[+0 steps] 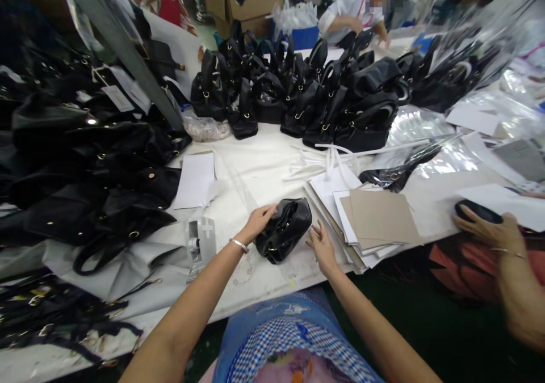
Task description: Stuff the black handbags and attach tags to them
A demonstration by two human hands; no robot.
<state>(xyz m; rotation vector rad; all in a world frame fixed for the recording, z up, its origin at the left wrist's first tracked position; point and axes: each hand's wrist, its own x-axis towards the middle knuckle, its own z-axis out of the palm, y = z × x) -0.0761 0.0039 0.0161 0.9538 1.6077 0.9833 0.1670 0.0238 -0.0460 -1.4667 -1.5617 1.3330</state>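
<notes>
A small black leather handbag (285,228) lies on its side on the white table (255,173) in front of me. My left hand (258,223) is closed on the bag's left end, fingers curled over its top edge. My right hand (322,248) rests just right of the bag with its fingers spread, touching the bag's lower right side and the edge of a stack of card sheets (374,218). A bangle sits on my left wrist.
Many black handbags stand in a cluster at the back (306,93) and pile up on the left (85,161). Clear plastic bags (430,139) lie at right. A co-worker's hand (485,227) holds a dark object at far right. Another person (357,8) works across the table.
</notes>
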